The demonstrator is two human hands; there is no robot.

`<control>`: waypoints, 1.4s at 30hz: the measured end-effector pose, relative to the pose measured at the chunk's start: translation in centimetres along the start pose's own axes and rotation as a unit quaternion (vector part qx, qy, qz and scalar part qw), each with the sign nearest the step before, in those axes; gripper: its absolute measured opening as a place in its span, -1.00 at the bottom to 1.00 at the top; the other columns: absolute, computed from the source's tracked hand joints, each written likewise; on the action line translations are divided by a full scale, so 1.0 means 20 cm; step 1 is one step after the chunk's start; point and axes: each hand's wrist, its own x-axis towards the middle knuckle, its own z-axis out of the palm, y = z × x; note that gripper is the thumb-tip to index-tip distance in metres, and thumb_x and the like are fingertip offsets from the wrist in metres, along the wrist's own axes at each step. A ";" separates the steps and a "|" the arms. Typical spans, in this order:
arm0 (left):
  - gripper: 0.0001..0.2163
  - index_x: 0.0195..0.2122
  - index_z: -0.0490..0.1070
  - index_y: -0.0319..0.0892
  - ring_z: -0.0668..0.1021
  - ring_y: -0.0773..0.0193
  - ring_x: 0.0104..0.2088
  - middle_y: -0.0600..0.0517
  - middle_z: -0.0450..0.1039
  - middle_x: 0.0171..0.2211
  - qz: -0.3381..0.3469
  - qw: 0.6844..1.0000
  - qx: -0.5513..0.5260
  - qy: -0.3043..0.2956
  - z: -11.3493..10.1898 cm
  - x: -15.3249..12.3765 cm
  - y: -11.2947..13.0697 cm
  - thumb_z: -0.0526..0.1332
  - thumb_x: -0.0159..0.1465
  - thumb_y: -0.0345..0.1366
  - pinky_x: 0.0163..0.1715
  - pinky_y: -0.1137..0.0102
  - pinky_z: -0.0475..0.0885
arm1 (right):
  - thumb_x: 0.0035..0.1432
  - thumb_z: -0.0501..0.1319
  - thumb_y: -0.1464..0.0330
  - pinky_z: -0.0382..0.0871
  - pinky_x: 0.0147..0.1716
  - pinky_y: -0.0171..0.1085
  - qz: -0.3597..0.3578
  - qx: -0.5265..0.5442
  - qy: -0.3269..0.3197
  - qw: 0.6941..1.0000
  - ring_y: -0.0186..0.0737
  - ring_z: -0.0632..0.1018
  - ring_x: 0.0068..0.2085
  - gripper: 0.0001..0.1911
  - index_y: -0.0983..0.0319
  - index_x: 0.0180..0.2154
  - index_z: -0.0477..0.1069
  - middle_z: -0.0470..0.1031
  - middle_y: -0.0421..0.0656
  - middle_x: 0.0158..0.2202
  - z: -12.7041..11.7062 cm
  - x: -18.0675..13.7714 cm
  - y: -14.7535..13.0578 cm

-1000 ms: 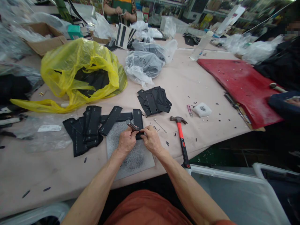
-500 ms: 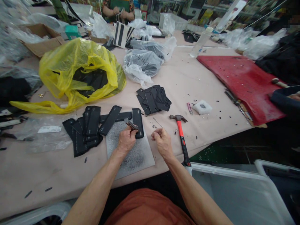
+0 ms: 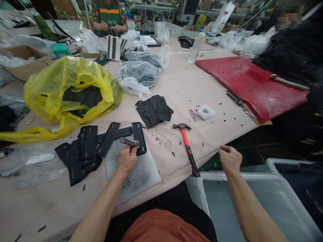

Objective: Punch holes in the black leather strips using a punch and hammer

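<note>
My left hand [image 3: 127, 157] is closed around a metal punch [image 3: 128, 142], which lies tilted in the fingers over the white board [image 3: 148, 173]. Just beyond the fingertips is a black strip with slots [image 3: 137, 134] on the board's far edge. My right hand [image 3: 230, 158] is off to the right, by the table edge and above a plastic bin, its fingers pinched together; whatever they may hold is too small to see. Between my hands lies a claw hammer [image 3: 186, 143] with a red and black handle. A thin metal pick [image 3: 163, 135] lies among small black scraps.
Black pieces are heaped left of the board [image 3: 87, 148], with another pile [image 3: 154, 109] farther back. A yellow bag [image 3: 96, 72], a pink tool [image 3: 193, 115] and a red board [image 3: 242, 80] lie around. Grey bins [image 3: 242, 198] stand below the edge. A person works across the table.
My right hand has moved right, from beside the board to past the table edge. The punch has tipped over flatter in my left hand. The view has shifted to the right.
</note>
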 end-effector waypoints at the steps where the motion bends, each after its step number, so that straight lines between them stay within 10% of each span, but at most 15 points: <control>1: -0.76 -0.15 0.53 -0.15 0.61 0.08 -0.08 -0.06 0.62 -0.14 0.000 1.000 0.004 0.000 0.00 0.00 0.00 0.14 0.26 -0.22 0.00 0.20 0.50 | -0.14 0.21 0.30 0.37 -0.17 -0.02 0.016 -0.016 0.009 1.000 0.07 0.54 -0.25 -0.67 0.27 -0.27 0.55 0.54 0.03 -0.37 -0.01 0.04 0.02; 6: -0.76 -0.16 0.53 -0.16 0.61 0.07 -0.08 -0.06 0.62 -0.16 0.009 1.000 0.010 0.000 0.00 0.00 0.00 0.15 0.25 -0.23 0.00 0.20 0.50 | -0.11 0.15 0.32 0.32 -0.16 0.13 0.060 -0.052 0.061 0.995 0.23 0.51 -0.21 -0.58 0.27 -0.16 0.52 0.50 0.08 -0.39 -0.05 0.11 -0.01; 12: -0.76 -0.16 0.53 -0.13 0.61 0.07 -0.08 -0.06 0.62 -0.15 -0.006 1.000 0.007 -0.002 -0.01 0.00 -0.01 0.14 0.26 -0.20 -0.02 0.18 0.51 | -0.06 0.12 0.37 0.26 -0.02 0.01 -0.059 0.003 0.029 0.998 0.11 0.45 -0.12 -0.55 0.34 -0.08 0.43 0.47 0.08 -0.25 0.05 -0.01 -0.36; 17: -0.76 -0.14 0.52 -0.12 0.62 0.08 -0.08 -0.06 0.62 -0.14 -0.026 1.000 -0.005 -0.009 -0.01 0.00 0.00 0.14 0.26 -0.20 -0.01 0.19 0.50 | 0.22 0.03 0.27 0.35 -0.16 -0.16 -0.157 0.078 -0.133 0.976 -0.10 0.50 -0.23 -0.65 0.28 -0.07 0.43 0.51 0.03 -0.23 0.24 -0.42 -0.79; 24: -0.73 -0.20 0.54 -0.11 0.62 0.01 -0.09 -0.07 0.63 -0.18 -0.036 0.999 -0.010 0.003 -0.03 0.02 0.00 0.14 0.22 -0.13 -0.03 0.17 0.52 | 0.06 0.27 0.24 0.36 -0.24 -0.22 -0.235 0.055 -0.317 0.917 -0.09 0.55 -0.25 -0.81 0.23 -0.32 0.45 0.55 -0.06 -0.30 0.55 -0.99 -1.28; 42: -0.67 -0.31 0.48 -0.12 0.62 -0.12 -0.20 -0.14 0.62 -0.32 -0.163 0.976 -0.008 0.141 -0.06 0.00 -0.12 0.11 0.20 0.01 -0.21 0.13 0.47 | 0.07 0.14 0.33 0.37 -0.15 -0.11 -0.259 -0.033 -0.319 0.911 0.05 0.56 -0.12 -0.75 0.25 -0.18 0.39 0.54 0.04 -0.20 0.52 -1.02 -1.40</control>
